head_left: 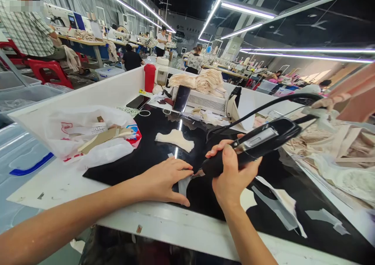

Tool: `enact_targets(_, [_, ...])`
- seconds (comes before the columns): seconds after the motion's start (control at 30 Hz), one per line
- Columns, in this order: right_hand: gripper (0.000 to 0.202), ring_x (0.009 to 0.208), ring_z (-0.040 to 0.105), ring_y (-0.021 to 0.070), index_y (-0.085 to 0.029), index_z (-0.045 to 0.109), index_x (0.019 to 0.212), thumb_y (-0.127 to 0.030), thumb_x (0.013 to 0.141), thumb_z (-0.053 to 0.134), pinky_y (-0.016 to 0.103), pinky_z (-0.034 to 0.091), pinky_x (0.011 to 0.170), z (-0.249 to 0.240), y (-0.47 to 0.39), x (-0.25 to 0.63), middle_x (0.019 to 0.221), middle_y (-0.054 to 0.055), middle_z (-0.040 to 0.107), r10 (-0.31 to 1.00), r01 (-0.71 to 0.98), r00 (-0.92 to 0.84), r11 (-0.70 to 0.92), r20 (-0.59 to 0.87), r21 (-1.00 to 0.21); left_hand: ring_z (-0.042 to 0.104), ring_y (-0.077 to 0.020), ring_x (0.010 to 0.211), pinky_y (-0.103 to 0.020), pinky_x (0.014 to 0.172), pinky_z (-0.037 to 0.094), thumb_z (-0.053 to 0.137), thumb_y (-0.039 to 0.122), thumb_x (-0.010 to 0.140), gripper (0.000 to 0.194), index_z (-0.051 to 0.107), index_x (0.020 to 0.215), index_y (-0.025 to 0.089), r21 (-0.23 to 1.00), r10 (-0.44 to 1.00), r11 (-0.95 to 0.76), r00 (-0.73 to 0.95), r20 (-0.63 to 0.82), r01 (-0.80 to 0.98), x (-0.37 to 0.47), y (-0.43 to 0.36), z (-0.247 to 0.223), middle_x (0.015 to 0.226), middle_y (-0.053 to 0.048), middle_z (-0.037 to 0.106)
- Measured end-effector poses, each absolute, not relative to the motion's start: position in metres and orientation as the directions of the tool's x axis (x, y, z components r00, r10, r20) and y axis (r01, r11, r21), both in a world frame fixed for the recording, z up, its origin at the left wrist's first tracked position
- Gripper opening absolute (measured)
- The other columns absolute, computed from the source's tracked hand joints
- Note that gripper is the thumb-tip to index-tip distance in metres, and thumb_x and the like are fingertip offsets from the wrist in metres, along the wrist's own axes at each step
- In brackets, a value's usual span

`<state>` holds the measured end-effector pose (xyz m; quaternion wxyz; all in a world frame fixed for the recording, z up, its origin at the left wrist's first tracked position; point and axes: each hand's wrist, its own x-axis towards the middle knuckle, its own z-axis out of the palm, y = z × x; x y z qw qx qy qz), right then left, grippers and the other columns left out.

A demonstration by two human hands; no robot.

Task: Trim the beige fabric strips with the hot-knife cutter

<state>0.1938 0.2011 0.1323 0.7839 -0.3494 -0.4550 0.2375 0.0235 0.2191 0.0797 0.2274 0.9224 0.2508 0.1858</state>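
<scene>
My right hand point(231, 175) is wrapped round a black corded hand tool point(252, 142) with a grey panel on its side. The tool is tilted, its tip end low and to the left, close to my left hand's fingers. My left hand point(171, 181) lies low over the glossy black board point(140, 155), fingers spread. Beneath and beside its fingers is a small translucent piece point(184, 185), partly hidden. Just beyond lies a cream fabric piece point(175, 139). To the right of my right wrist are another cream piece point(247, 199) and a long translucent piece point(275, 206).
A white plastic bag point(96, 136) with scraps stands at the left. Behind are a phone point(138, 102), a red cup point(149, 78) and piled cream fabric point(202, 81) on a vented white box. A black cable point(263, 107) arcs across the right, near heaped fabric point(345, 144).
</scene>
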Motion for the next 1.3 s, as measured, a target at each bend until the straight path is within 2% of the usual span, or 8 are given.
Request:
enact_targets(0.17, [0.039, 0.058, 0.060, 0.0097, -0.028, 0.046, 0.111, -0.024, 0.084, 0.074, 0.026, 0.056, 0.058, 0.135, 0.200, 0.189, 0.082, -0.007, 0.065, 0.720, -0.120, 0.474, 0.623, 0.507, -0.773, 0.051, -0.0381, 0.137, -0.061, 0.121, 0.034, 0.085, 0.052, 0.079, 0.076, 0.059, 0.144, 0.022, 0.479, 0.564, -0.768, 0.802, 0.195, 0.424, 0.019, 0.220, 0.080, 0.150, -0.015, 0.055])
enact_targets(0.3, [0.038, 0.056, 0.058, 0.0090, -0.028, 0.044, 0.108, -0.027, 0.084, 0.073, 0.025, 0.055, 0.057, 0.138, 0.198, 0.184, 0.079, -0.008, 0.063, 0.733, -0.171, 0.475, 0.620, 0.488, -0.765, 0.055, -0.0374, 0.135, -0.056, 0.118, 0.041, 0.079, 0.057, 0.083, 0.070, 0.060, 0.144, 0.028, 0.422, 0.535, -0.815, 0.797, 0.280, 0.398, 0.015, 0.229, 0.070, 0.148, -0.012, 0.058])
enact_targets(0.43, [0.035, 0.056, 0.056, 0.0083, -0.026, 0.046, 0.104, -0.025, 0.083, 0.074, 0.023, 0.054, 0.057, 0.141, 0.193, 0.181, 0.077, -0.008, 0.061, 0.751, -0.182, 0.424, 0.618, 0.506, -0.765, 0.057, -0.0388, 0.133, -0.058, 0.116, 0.044, 0.072, 0.065, 0.085, 0.066, 0.065, 0.140, 0.029, 0.370, 0.520, -0.838, 0.793, 0.317, 0.401, 0.013, 0.234, 0.060, 0.145, -0.012, 0.060])
enact_targets(0.63, [0.031, 0.056, 0.055, 0.0085, -0.025, 0.048, 0.103, -0.026, 0.083, 0.072, 0.024, 0.053, 0.058, 0.142, 0.193, 0.181, 0.075, -0.008, 0.060, 0.761, -0.163, 0.424, 0.597, 0.491, -0.785, 0.056, -0.0409, 0.134, -0.061, 0.116, 0.042, 0.069, 0.068, 0.086, 0.068, 0.063, 0.141, 0.030, 0.350, 0.499, -0.852, 0.803, 0.324, 0.389, 0.008, 0.239, 0.051, 0.147, -0.012, 0.059])
enact_targets(0.83, [0.039, 0.053, 0.056, 0.0089, -0.026, 0.044, 0.102, -0.028, 0.079, 0.075, 0.024, 0.053, 0.054, 0.144, 0.191, 0.182, 0.073, -0.008, 0.062, 0.744, -0.145, 0.488, 0.584, 0.456, -0.799, 0.054, -0.0363, 0.135, -0.054, 0.117, 0.042, 0.077, 0.058, 0.084, 0.068, 0.061, 0.143, 0.027, 0.419, 0.529, -0.815, 0.808, 0.259, 0.399, 0.013, 0.229, 0.071, 0.146, -0.013, 0.059])
enact_targets(1.0, [0.042, 0.059, 0.061, 0.0105, -0.027, 0.049, 0.113, -0.028, 0.083, 0.077, 0.028, 0.056, 0.060, 0.140, 0.192, 0.189, 0.082, -0.007, 0.065, 0.723, -0.136, 0.497, 0.611, 0.480, -0.780, 0.051, -0.0353, 0.137, -0.056, 0.122, 0.032, 0.085, 0.055, 0.079, 0.076, 0.060, 0.142, 0.021, 0.483, 0.532, -0.784, 0.824, 0.197, 0.391, 0.021, 0.221, 0.083, 0.150, -0.015, 0.055])
enact_targets(1.1, [0.040, 0.058, 0.060, 0.0116, -0.026, 0.051, 0.115, -0.028, 0.084, 0.077, 0.028, 0.056, 0.057, 0.137, 0.193, 0.191, 0.079, -0.006, 0.064, 0.717, -0.143, 0.487, 0.629, 0.499, -0.764, 0.050, -0.0346, 0.139, -0.054, 0.123, 0.030, 0.085, 0.056, 0.078, 0.079, 0.059, 0.143, 0.020, 0.494, 0.534, -0.780, 0.819, 0.207, 0.384, 0.021, 0.221, 0.080, 0.150, -0.015, 0.055])
enact_targets(1.3, [0.041, 0.058, 0.060, 0.0125, -0.025, 0.052, 0.114, -0.030, 0.084, 0.080, 0.029, 0.056, 0.056, 0.136, 0.190, 0.188, 0.078, -0.006, 0.065, 0.715, -0.123, 0.467, 0.635, 0.520, -0.763, 0.051, -0.0358, 0.137, -0.054, 0.119, 0.034, 0.084, 0.057, 0.079, 0.077, 0.060, 0.141, 0.018, 0.492, 0.516, -0.796, 0.821, 0.246, 0.353, 0.021, 0.220, 0.079, 0.149, -0.016, 0.055])
